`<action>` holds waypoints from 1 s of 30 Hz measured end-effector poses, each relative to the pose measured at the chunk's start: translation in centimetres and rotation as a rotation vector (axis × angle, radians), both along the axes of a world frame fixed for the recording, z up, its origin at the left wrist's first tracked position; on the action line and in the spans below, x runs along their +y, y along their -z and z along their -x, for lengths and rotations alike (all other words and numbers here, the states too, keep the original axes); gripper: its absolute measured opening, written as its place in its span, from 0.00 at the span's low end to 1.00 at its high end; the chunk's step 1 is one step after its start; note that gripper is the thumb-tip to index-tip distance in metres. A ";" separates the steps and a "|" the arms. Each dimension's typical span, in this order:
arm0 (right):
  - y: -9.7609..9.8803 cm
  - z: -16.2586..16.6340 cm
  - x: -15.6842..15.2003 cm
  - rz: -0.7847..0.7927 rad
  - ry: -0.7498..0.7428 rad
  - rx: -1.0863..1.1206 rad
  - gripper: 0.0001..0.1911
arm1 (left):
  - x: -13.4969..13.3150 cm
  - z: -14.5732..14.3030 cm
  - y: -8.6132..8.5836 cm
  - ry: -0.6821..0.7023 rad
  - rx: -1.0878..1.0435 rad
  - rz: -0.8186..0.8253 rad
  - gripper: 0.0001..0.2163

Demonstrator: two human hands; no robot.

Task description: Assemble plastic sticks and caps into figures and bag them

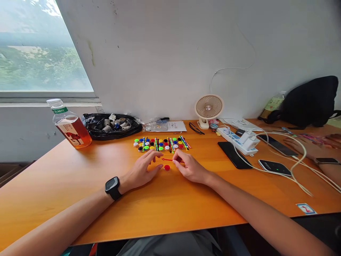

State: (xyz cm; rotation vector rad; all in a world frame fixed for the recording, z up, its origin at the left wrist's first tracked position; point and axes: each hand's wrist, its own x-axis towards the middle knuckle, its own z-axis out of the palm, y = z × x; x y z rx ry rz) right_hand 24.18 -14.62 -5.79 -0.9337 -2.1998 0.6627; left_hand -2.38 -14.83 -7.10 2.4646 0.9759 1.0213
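Grip of R hand (pixel 191 169) is narrow: thumb & fingers pinch a thin red stick (pixel 168 159), arrow-like end pointing L. Landmark: a round red cap (pixel 167 168) on the wooden worktop (pixel 149 209), b/w the two hands. Stick is just beyond the cap; can't tell if it touches the worktop. L hand (pixel 141 170) is just L of the cap, thumb & fingers parted, nothing visible b/w them. Beyond the cap: rows of coloured caps (pixel 161 148) w/ thin sticks (pixel 156 144) b/w them. Farther back, R of the cap, a small fan (pixel 208 106); well L of the cap, a bottle (pixel 74 133). Step in hand is prob. lining up the stick near the cap; next move seems to call for a steady R pinch, w/ L hand steadying the cap.
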 end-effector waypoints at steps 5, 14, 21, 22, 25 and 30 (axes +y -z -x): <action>0.8 1.8 -0.8 0.052 -0.083 0.132 0.02 | 0.4 0.0 0.2 0.050 0.002 -0.002 0.09; 0.7 0.7 0.0 0.086 -0.022 0.081 0.07 | 0.3 0.1 0.1 0.029 0.071 0.038 0.09; 0.4 0.4 -0.2 0.090 -0.067 -0.016 0.05 | 0.2 0.0 0.0 0.107 0.102 0.060 0.12; 0.3 0.4 -0.2 0.079 -0.072 -0.026 0.06 | 0.2 0.0 0.0 0.123 0.112 0.060 0.13; 0.2 0.4 -0.3 0.051 -0.085 -0.035 0.07 | 0.1 0.0 0.0 0.153 0.134 0.054 0.17; 0.4 0.3 -0.2 0.052 -0.107 -0.043 0.09 | -0.1 -0.1 0.0 0.151 0.163 0.035 0.17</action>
